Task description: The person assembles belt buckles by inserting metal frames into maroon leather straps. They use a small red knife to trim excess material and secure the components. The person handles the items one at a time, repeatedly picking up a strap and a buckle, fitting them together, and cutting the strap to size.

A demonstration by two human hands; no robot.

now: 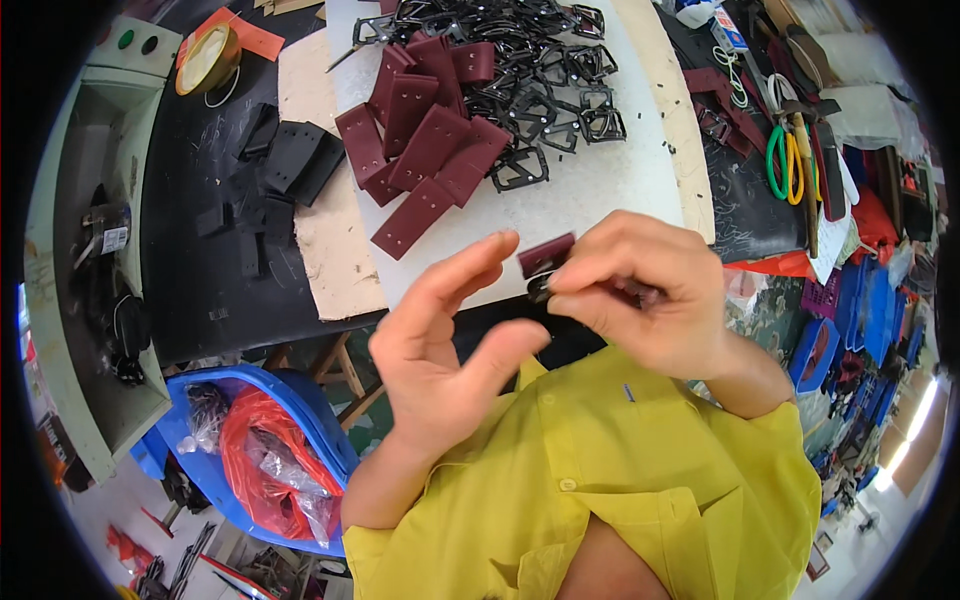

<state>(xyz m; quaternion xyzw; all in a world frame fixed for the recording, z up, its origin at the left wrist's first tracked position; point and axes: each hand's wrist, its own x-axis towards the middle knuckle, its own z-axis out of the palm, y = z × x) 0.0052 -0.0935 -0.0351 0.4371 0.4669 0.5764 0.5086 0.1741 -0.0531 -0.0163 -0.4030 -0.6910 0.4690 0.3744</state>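
In front of my chest, my right hand (640, 290) pinches a short maroon leather strap piece (547, 256). A small dark metal part (540, 288) shows just under the strap at my fingertips; most of it is hidden. My left hand (430, 340) is just left of the strap, thumb and fingers spread apart with nothing between them. Beyond my hands lies a heap of maroon leather pieces (430, 135) with punched holes. Touching that heap on its right is a pile of black metal buckles (540, 90), several of them scattered toward my right hand.
A white board (620, 190) carries both piles. Black leather pieces (295, 160) and a yellowish bowl (208, 60) lie to the left. Green- and yellow-handled tools (785, 165) stand at the right. A blue bin (345, 430) with red plastic bags is below the table's left side.
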